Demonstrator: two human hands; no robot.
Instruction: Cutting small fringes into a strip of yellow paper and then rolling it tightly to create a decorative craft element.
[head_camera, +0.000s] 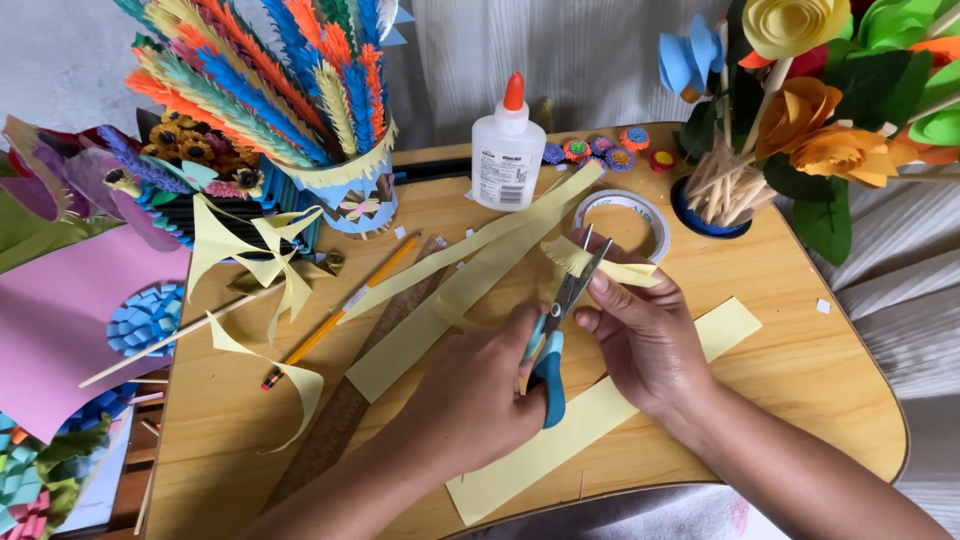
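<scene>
Two hands at work above the wooden counter (800, 380): blue-handled scissors (556, 330) clamped in left hand (480, 390), blades parted at narrow pale-yellow paper strip (590, 262) pinched in right hand (640, 335). Fringe-cutting judged underway; blades to be closed next.

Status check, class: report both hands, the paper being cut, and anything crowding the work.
Left hand grips the blue-handled scissors, blades open. Right hand pinches the yellow paper strip at the blades. Tape roll close behind.
</scene>
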